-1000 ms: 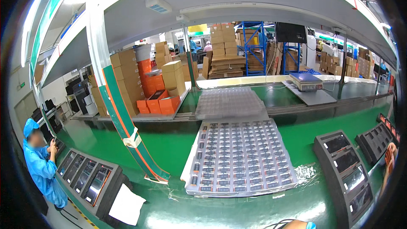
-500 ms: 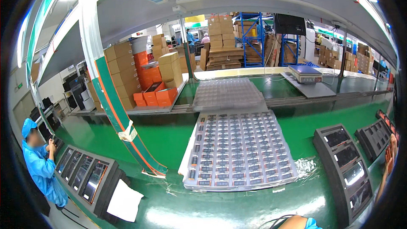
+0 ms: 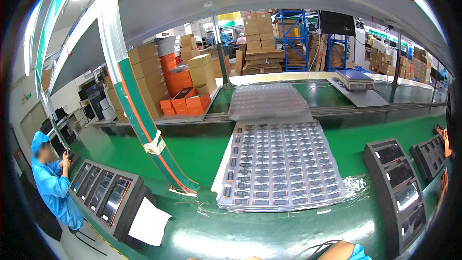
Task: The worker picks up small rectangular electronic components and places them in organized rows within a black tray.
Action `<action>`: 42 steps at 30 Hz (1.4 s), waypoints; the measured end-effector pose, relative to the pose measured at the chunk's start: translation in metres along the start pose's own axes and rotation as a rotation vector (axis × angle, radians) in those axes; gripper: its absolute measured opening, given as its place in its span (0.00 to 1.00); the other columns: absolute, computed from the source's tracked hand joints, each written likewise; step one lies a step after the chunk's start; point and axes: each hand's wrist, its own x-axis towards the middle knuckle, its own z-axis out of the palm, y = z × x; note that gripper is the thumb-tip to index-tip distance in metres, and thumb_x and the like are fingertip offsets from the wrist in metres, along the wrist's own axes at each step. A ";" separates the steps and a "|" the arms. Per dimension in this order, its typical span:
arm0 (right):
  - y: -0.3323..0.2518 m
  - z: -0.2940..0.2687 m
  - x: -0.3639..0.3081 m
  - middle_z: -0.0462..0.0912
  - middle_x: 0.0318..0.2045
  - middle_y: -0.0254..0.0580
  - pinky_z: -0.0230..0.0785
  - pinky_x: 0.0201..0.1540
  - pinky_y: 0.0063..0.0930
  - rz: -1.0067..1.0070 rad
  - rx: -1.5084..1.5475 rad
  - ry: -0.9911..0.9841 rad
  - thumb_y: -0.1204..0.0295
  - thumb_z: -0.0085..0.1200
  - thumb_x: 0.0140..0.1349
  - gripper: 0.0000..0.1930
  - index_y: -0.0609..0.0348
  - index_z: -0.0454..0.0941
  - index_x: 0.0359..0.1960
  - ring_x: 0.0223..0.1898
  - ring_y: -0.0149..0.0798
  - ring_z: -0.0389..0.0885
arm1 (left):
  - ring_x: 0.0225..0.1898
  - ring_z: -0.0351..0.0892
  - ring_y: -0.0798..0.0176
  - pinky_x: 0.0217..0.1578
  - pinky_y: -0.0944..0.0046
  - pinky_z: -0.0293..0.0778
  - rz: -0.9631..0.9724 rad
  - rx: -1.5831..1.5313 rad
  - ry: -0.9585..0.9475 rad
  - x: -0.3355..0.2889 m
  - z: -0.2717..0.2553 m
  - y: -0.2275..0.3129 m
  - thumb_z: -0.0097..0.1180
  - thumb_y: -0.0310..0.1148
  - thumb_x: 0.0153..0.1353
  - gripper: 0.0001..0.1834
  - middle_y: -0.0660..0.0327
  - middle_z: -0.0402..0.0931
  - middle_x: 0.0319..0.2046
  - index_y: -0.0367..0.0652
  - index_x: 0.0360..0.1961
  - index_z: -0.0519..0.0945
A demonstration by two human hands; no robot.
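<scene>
At the lower edge shows part of my right hand and wrist point(image 3: 338, 251), with a blue sleeve point(image 3: 359, 253) behind it; its fingers are cut off. A thin sliver of skin point(image 3: 252, 258) further left seems to be my left hand, too little to show its fingers. Dark cables point(image 3: 317, 249) lie beside my right wrist. Beyond my hands, a clear plastic tray point(image 3: 284, 201) holds rows of small dark parts with orange edges. To the right, a black foam tray point(image 3: 392, 202) carries several dark flat screen-like panels point(image 3: 400, 175). Whatever my hands hold is out of sight.
Another foam tray point(image 3: 139, 188) of panels lies left, with a white sheet point(image 3: 150, 221) against it and a co-worker point(image 3: 53, 183) beyond. A green-orange post point(image 3: 139, 110) rises from the green bench. Another person's fingers point(image 3: 443, 180) show right, near a slotted black tray point(image 3: 428, 158). A scale point(image 3: 355, 80) stands behind.
My view has turned slightly left, so the bench things sit further right in the picture. A sliver of skin has appeared at the lower edge. An orange piece now shows upright at the right rim.
</scene>
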 end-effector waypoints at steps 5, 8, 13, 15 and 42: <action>-0.001 -0.013 0.009 0.79 0.54 0.46 0.58 0.59 0.48 0.021 0.002 -0.147 0.52 0.35 0.76 0.23 0.44 0.72 0.65 0.57 0.49 0.72 | 0.47 0.73 0.51 0.50 0.56 0.75 0.064 -0.041 -0.106 -0.003 -0.007 -0.007 0.65 0.44 0.59 0.17 0.47 0.65 0.48 0.40 0.35 0.78; 0.000 -0.007 0.006 0.79 0.54 0.46 0.58 0.59 0.48 -0.010 -0.015 -0.078 0.52 0.35 0.76 0.23 0.44 0.72 0.65 0.56 0.49 0.72 | 0.46 0.73 0.51 0.50 0.57 0.75 0.037 -0.034 0.018 -0.008 -0.001 -0.006 0.66 0.44 0.59 0.17 0.47 0.66 0.48 0.41 0.35 0.79; 0.000 0.003 0.000 0.79 0.54 0.45 0.58 0.58 0.48 -0.058 -0.032 0.001 0.52 0.35 0.76 0.23 0.43 0.72 0.65 0.55 0.49 0.73 | 0.46 0.74 0.51 0.51 0.58 0.74 0.078 -0.071 -0.015 -0.003 0.003 -0.006 0.66 0.43 0.59 0.16 0.47 0.66 0.48 0.41 0.35 0.79; 0.001 0.004 -0.001 0.79 0.54 0.45 0.58 0.58 0.48 -0.075 -0.030 0.004 0.52 0.35 0.76 0.23 0.43 0.72 0.65 0.55 0.49 0.73 | 0.46 0.74 0.51 0.51 0.59 0.74 -0.026 -0.012 -0.007 -0.008 -0.003 0.000 0.66 0.43 0.59 0.16 0.46 0.66 0.48 0.42 0.35 0.79; -0.004 0.009 0.007 0.84 0.48 0.47 0.66 0.55 0.46 0.064 -0.074 0.033 0.52 0.33 0.77 0.25 0.49 0.74 0.63 0.51 0.47 0.78 | 0.43 0.74 0.53 0.47 0.61 0.74 -0.051 0.002 -0.047 0.004 -0.006 0.003 0.63 0.48 0.61 0.19 0.44 0.65 0.49 0.41 0.38 0.80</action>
